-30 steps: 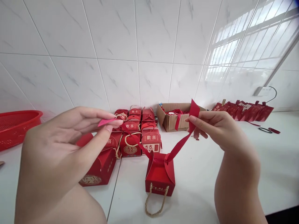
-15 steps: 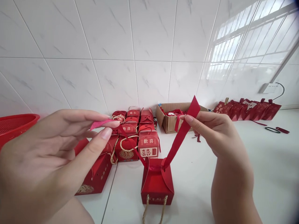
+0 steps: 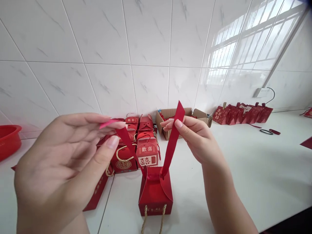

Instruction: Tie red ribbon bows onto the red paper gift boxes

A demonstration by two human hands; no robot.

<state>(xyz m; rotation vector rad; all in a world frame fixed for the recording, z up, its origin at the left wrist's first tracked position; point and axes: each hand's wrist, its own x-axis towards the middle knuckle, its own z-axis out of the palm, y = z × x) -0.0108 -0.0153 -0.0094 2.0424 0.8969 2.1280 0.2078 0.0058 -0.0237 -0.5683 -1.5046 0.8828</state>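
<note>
A small red gift box (image 3: 155, 191) stands on the white table in front of me, with a twisted cord handle (image 3: 162, 217) hanging at its front. Through holes in its folded top runs a red ribbon (image 3: 172, 146), both ends drawn upward. My left hand (image 3: 65, 169) has one end caught between its fingers, the thumb slightly apart below it. Thumb and fingers of my right hand (image 3: 198, 138) pinch the other end, whose slanted tip sticks up above them. Both hands are raised above the box, one on each side.
Several red gift boxes (image 3: 147, 151) stand behind, another partly behind my left hand. An open cardboard carton (image 3: 161, 125) is by the tiled wall. Farther right are several red bags (image 3: 220, 115), a black ring (image 3: 266, 132) and a wall socket (image 3: 261, 92). A red basket (image 3: 9, 143) stands left.
The view has turned to the right, so the surroundings shift left. My right hand has come closer to my left, and its ribbon end stands steeper. Both hands keep their hold.
</note>
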